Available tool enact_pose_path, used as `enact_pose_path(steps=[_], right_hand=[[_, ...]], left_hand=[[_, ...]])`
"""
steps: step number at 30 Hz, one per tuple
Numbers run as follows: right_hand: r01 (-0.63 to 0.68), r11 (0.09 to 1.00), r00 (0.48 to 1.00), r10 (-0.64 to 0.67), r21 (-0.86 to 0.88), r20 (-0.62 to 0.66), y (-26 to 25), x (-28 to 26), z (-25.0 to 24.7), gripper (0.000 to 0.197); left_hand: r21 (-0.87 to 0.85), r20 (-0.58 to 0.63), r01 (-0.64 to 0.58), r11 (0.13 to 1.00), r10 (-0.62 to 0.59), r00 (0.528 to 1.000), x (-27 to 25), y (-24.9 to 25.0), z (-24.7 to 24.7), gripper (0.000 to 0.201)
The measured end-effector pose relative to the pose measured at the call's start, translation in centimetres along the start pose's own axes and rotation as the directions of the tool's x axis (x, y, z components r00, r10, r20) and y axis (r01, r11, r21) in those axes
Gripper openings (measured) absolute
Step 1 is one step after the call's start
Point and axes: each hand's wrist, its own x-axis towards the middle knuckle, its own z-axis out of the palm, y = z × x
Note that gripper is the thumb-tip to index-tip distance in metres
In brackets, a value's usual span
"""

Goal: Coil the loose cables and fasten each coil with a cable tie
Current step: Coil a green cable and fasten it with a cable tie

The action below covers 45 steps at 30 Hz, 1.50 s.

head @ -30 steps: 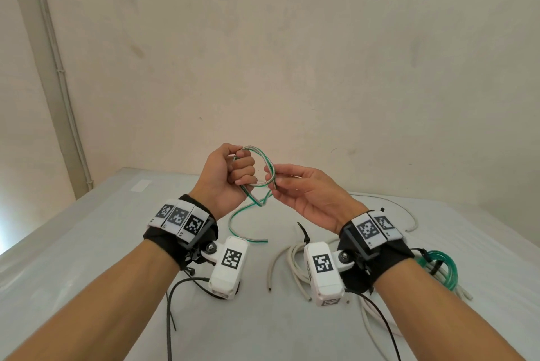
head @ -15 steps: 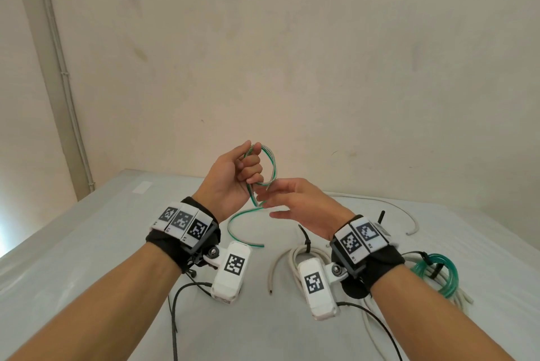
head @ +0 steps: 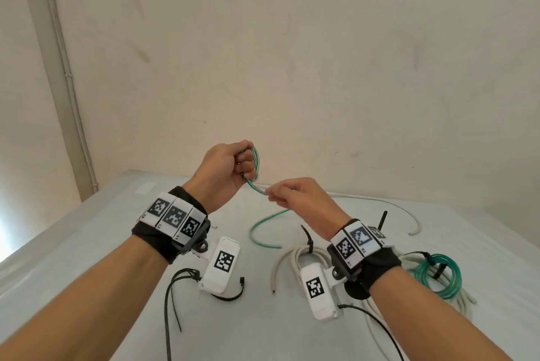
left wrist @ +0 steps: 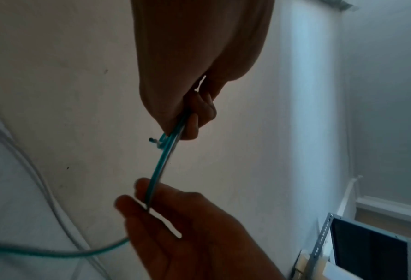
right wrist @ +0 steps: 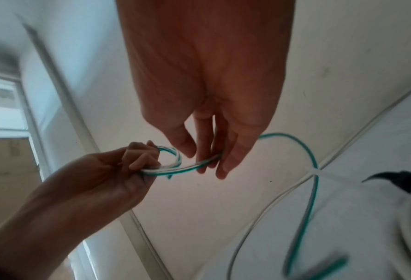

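My left hand (head: 244, 166) is raised above the table and grips a small coil of green-and-white cable (head: 253, 162) in its curled fingers. From the coil the cable runs down to my right hand (head: 270, 195), which pinches it between thumb and fingers. The loose tail (head: 258, 230) curves down onto the table. In the right wrist view the coil (right wrist: 170, 163) shows as a small loop at my left fingers (right wrist: 139, 161). The left wrist view shows the green cable (left wrist: 161, 166) stretched between both hands. Black cable ties (head: 175, 296) lie on the table under my left forearm.
A tied white cable bundle (head: 295, 261) lies under my right wrist. A green coil (head: 438, 276) on white cable sits at the right. One loose white cable (head: 403, 211) curves along the back of the grey table (head: 87, 243). A wall stands behind.
My left hand has lifted and turned the coil edge-on. My right hand has turned palm down and slid away along the cable, now pinching it lower and to the right.
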Motion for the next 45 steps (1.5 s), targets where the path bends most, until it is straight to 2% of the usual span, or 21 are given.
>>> enact_pose_path(steps=[2,4,7,11,14,16,17,20,21,24,26,28,30,32,35,37,40,45], right_hand=[[-0.007,0.979,0.995,0.027,0.204,-0.096,-0.2,0.1,-0.3,0.018],[0.0,0.941,0.989,0.049,0.339,-0.136,-0.6,0.2,-0.6,0.012],[0.009,0.943,0.987,0.044,0.333,-0.153,-1.0,0.3,-0.4,0.011],[0.0,0.938,0.975,0.078,0.347,-0.211,-1.7,0.5,-0.3,0.036],[-0.037,0.898,0.976,0.126,0.438,-0.176,-2.0,0.5,-0.3,0.049],[-0.057,0.869,0.981,0.141,0.492,-0.136,-2.2,0.5,-0.6,0.048],[-0.066,0.864,0.982,0.145,0.5,-0.121,-2.3,0.6,-0.8,0.04],[-0.099,0.901,0.977,0.169,0.422,-0.131,-2.5,0.5,-1.5,0.007],[-0.106,0.926,0.973,0.172,0.363,-0.157,-2.4,0.6,-1.7,0.009],[-0.127,0.966,0.959,0.178,0.226,-0.219,-2.6,0.9,-1.9,0.032],[-0.133,0.967,0.959,0.181,0.215,-0.22,-2.7,1.1,-1.9,0.043],[-0.124,0.951,0.965,0.182,0.282,-0.189,-3.1,1.1,-1.8,0.047],[-0.118,0.889,0.973,0.194,0.443,-0.129,-3.4,0.8,-1.6,0.046],[-0.121,0.772,0.973,0.216,0.624,-0.077,-3.7,0.4,-1.6,0.044],[-0.149,0.605,0.974,0.228,0.782,0.009,-3.9,-0.1,-1.5,0.049],[-0.161,0.55,0.975,0.22,0.819,0.044,-3.8,-0.3,-1.3,0.047],[-0.183,0.525,0.968,0.243,0.831,0.059,-4.0,-0.3,-0.9,0.038],[-0.313,0.643,0.924,0.376,0.699,0.068,-4.2,-0.5,-0.5,0.03]], left_hand=[[0.131,0.061,0.03,0.991,-0.038,0.997,-0.6,0.0,0.1,0.023],[0.223,0.126,0.043,0.974,-0.073,0.989,-1.1,-0.2,0.3,0.021],[0.244,0.201,0.049,0.969,-0.1,0.975,-1.7,-0.2,0.9,0.021],[0.243,0.267,0.056,0.968,-0.123,0.956,-2.2,-0.1,1.5,0.023],[0.348,0.287,0.039,0.937,-0.146,0.947,-2.5,0.0,1.7,0.019],[0.45,0.312,0.026,0.893,-0.185,0.932,-2.6,0.0,1.7,0.011],[0.496,0.322,0.03,0.868,-0.216,0.922,-2.7,-0.1,1.6,0.01],[0.587,0.28,0.081,0.806,-0.295,0.914,-2.5,-0.7,1.2,0.011],[0.604,0.249,0.107,0.79,-0.314,0.916,-2.4,-1.0,1.0,0.012],[0.641,0.182,0.182,0.746,-0.377,0.908,-2.0,-1.9,0.6,0.016],[0.663,0.143,0.216,0.717,-0.404,0.903,-1.8,-2.6,0.3,0.025],[0.654,0.111,0.24,0.717,-0.404,0.908,-1.7,-3.0,0.3,0.031],[0.629,0.08,0.262,0.732,-0.396,0.915,-1.6,-3.3,0.4,0.032],[0.6,0.055,0.257,0.757,-0.36,0.931,-1.4,-3.5,0.4,0.028],[0.48,0.006,0.192,0.856,-0.222,0.975,-1.0,-4.0,0.4,0.027],[0.352,-0.034,0.121,0.928,-0.116,0.993,-0.5,-4.3,0.5,0.024],[0.225,-0.092,0.02,0.974,0.0,0.996,0.1,-4.3,0.8,0.025],[0.126,-0.041,-0.095,0.987,0.101,0.994,0.4,-3.6,1.3,0.024]])
